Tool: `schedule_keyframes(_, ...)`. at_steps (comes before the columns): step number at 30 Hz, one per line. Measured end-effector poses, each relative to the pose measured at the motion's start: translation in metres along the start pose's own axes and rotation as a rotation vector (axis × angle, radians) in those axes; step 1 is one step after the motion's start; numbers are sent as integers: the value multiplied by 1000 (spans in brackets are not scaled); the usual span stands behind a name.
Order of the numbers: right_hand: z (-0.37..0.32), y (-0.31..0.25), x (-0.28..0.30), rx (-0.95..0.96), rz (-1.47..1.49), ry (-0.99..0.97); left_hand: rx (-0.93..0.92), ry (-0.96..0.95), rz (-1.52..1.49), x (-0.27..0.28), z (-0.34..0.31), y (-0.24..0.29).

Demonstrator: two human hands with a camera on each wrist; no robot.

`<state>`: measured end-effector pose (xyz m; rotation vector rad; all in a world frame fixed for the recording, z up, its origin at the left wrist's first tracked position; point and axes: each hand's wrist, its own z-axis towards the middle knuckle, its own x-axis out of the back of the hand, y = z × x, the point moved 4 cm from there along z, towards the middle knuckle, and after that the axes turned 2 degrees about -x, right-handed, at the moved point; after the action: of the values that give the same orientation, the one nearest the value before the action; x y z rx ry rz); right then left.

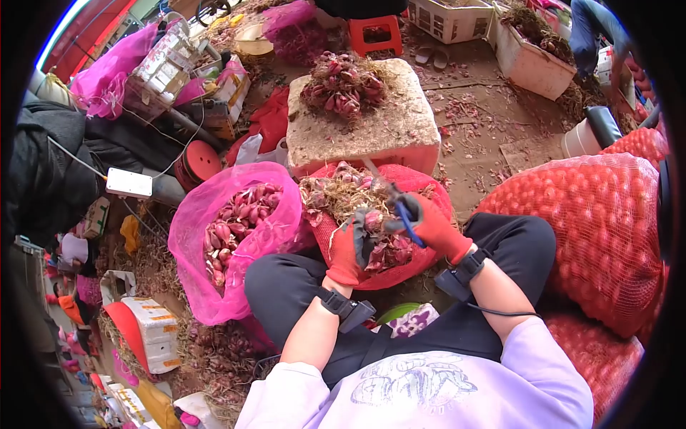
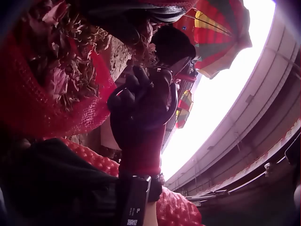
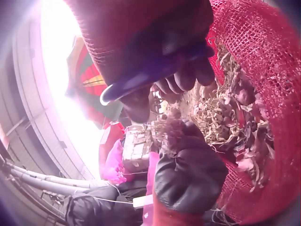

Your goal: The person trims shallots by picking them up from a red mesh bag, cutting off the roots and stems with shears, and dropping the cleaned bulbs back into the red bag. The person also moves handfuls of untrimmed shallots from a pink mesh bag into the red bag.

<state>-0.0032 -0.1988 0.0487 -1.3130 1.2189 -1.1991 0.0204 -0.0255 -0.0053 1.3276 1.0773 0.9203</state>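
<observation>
My left hand [image 1: 348, 250], in a red glove with a dark palm, holds a reddish bulb [image 1: 372, 219] over the open red mesh bag [image 1: 429, 268]. The right wrist view shows dry roots [image 3: 171, 132] sticking out from that hand's curled fingers [image 3: 188, 172]. Beside it, my gloved right hand [image 1: 434, 225] grips blue-handled scissors [image 1: 409, 223], their blades pointing up and left. The blue handle [image 3: 155, 73] crosses under the right hand [image 3: 150, 35] in the right wrist view. Bulbs, peels and dry stalks [image 1: 332, 194] lie in the bag. The left hand [image 2: 141, 106] appears dark in the left wrist view.
A pink mesh bag [image 1: 189, 236] of red bulbs stands at left. Beyond the red bag is a white foam box [image 1: 414, 125] bearing a bunch of bulbs [image 1: 346, 86]. Full red net sacks [image 1: 572, 229] rise at right; crates [image 1: 536, 64] stand farther back.
</observation>
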Motion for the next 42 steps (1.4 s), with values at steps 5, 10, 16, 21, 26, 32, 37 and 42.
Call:
schedule_keyframes(5,-1,20,-10,-148,228,-115,474,-177,-496,-17,-5,5)
schedule_keyframes(10,-3,21,2,-339,508,-93,517,-335,-435,-19,-3,26)
schedule_keyframes(16,-2,18,12,-102,106,-12,117,-98,-525,0,12,21)
schedule_keyframes(21,-32,5,10,-22,-729,-31,124,44,-613,10,12,37)
schedule_keyframes(26,-32,12,-3,-4,-835,-13,78,-72,-609,10,14,26)
schedule_keyframes(32,-30,1,-1,17,-933,48,97,-97,-439,-1,9,38)
schedule_keyframes(37,-28,14,2,139,-1056,97,91,-104,-312,3,9,39)
schedule_keyframes(42,-24,7,6,21,-1009,74,147,-66,-513,0,9,38)
